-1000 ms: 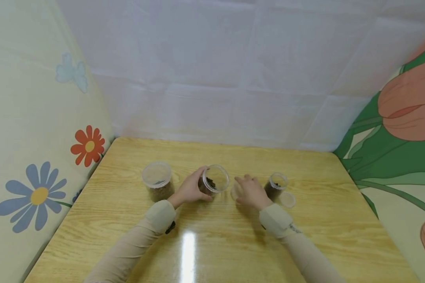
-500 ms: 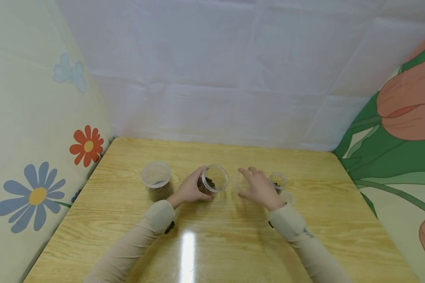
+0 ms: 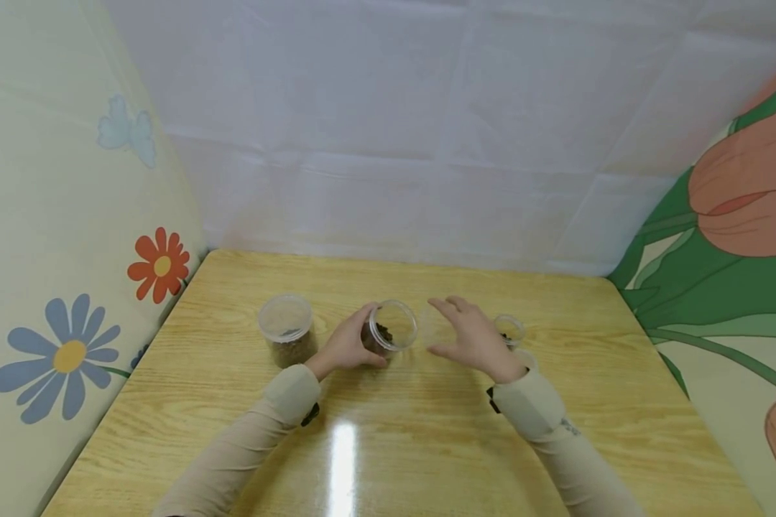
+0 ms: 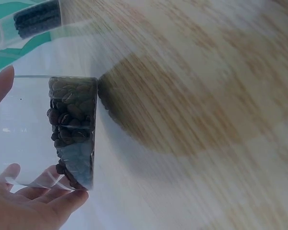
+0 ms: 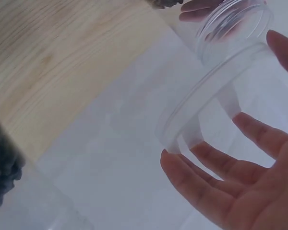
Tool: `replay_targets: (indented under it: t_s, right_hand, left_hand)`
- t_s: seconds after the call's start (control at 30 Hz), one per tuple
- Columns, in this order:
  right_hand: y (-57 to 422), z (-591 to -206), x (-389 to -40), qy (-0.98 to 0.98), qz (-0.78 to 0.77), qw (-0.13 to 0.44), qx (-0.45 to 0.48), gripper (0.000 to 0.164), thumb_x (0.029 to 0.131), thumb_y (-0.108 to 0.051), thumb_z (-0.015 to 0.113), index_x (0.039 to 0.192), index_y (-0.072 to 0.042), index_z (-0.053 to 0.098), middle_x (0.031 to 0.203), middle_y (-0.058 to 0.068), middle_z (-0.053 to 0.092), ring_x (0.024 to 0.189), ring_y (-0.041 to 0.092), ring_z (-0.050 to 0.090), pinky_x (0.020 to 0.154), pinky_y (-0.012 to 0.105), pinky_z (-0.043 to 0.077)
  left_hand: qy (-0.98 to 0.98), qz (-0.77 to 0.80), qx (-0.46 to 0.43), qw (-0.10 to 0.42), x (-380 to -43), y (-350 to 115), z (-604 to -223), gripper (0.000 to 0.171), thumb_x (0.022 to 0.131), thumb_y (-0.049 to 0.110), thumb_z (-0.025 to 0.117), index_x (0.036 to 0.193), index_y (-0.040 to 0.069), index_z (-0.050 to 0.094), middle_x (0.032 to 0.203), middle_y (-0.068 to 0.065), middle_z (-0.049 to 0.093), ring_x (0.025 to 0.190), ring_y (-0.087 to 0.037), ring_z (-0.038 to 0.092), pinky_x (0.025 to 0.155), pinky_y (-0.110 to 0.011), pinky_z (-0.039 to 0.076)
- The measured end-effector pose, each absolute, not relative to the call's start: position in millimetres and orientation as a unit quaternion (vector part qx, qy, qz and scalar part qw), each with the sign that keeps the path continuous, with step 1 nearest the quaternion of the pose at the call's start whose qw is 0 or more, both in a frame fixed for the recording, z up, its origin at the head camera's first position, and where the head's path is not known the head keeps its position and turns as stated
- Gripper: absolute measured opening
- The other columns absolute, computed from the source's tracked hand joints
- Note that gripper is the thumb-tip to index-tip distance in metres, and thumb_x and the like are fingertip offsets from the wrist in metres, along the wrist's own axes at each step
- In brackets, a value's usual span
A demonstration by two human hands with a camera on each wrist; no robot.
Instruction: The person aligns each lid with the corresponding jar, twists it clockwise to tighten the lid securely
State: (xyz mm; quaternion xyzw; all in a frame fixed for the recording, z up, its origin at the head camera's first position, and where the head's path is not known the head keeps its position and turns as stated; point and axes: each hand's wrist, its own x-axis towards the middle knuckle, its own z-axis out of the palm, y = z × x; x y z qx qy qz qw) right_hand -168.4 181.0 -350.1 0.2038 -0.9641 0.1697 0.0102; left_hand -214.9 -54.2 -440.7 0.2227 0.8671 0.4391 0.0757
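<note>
Clear plastic round jar with dark brown beans (image 3: 379, 343): stands on the yellow wood-grain surface (image 3: 401, 452), open mouth up, near the middle.
Left hand (image 3: 350, 343): clamped round the jar's side, thumb and fingers spread about it.
Thin, clear round lid (image 5: 206, 98): raised just beside the jar's mouth.
Right hand (image 3: 473, 337): pinches the lid's rim between thumb and fingertips.
Wide clear jar of brown contents (image 3: 291, 345): on the surface, left of the left hand.
Narrow clear jar of black contents (image 3: 508, 332): beyond the right wrist, partly hidden.
</note>
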Motion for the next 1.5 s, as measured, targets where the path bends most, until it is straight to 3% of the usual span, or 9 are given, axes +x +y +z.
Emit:
replay_targets:
  t_s: [0.5,0.73,1.5]
  right_hand:
    - [160,-347,-175,-0.949,0.194,0.003,0.249,0.075,0.076,-0.031,0.074,0.138,-0.010,0.038,0.131,0.027,0.041,0.114,0.043,0.043,0.087,0.056,0.039]
    - [151,-346,-178,-0.943,0.203,0.012,0.264,0.075,0.075,-0.032,0.074,0.137,-0.008,0.040,0.130,0.027,0.042,0.112,0.044,0.044,0.088,0.057,0.039]
    - [133,-353,-186,-0.949,0.186,-0.028,0.253,0.079,0.073,-0.040,0.074,0.138,-0.009,0.039,0.130,0.024,0.042,0.112,0.040,0.046,0.089,0.053,0.040]
  left_hand:
    - [0.869,0.432,0.229,0.074,-215,-53,-440,0.098,0.059,0.021,0.087,0.140,0.017,0.031,0.131,-0.007,0.046,0.119,-0.028,0.043,0.095,-0.049,0.035]
    - [0.867,0.431,0.240,0.070,-214,-52,-438,0.099,0.059,0.019,0.087,0.140,0.014,0.030,0.132,-0.012,0.045,0.118,-0.029,0.043,0.095,-0.050,0.034]
    - [0.877,0.411,0.240,0.062,-211,-50,-438,0.097,0.062,0.020,0.085,0.140,0.012,0.030,0.129,-0.009,0.047,0.115,-0.028,0.045,0.095,-0.049,0.036]
